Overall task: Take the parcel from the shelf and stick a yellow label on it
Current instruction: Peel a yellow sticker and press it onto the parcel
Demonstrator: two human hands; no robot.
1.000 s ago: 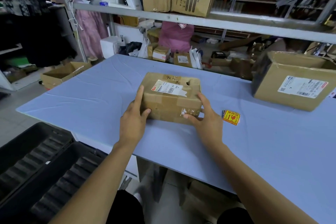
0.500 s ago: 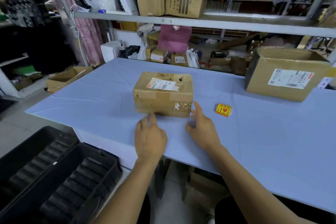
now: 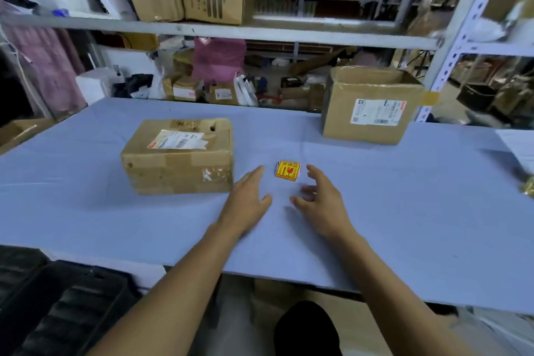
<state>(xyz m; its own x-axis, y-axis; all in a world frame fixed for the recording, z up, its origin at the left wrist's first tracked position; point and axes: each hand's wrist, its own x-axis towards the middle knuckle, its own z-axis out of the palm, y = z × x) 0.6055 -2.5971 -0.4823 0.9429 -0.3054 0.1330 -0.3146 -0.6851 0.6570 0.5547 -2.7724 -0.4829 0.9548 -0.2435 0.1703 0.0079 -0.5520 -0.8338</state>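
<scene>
A taped brown cardboard parcel (image 3: 179,154) with a white shipping slip on top lies on the blue table (image 3: 115,217), left of centre. A small stack of yellow labels (image 3: 287,171) with a red mark lies on the table just right of the parcel. My left hand (image 3: 248,201) hovers flat and empty a little below and left of the labels, fingers apart. My right hand (image 3: 320,199) is spread and empty, fingers curled, just below and right of the labels. Neither hand touches the parcel or the labels.
A larger open cardboard box (image 3: 371,105) stands at the table's back right. A metal shelf (image 3: 219,33) with boxes runs above the far edge. Black crates (image 3: 57,312) sit on the floor at lower left. White paper (image 3: 520,144) lies at the right edge.
Both hands let go of the parcel, which stays on the table, and moved right toward the yellow labels. The view swung right too.
</scene>
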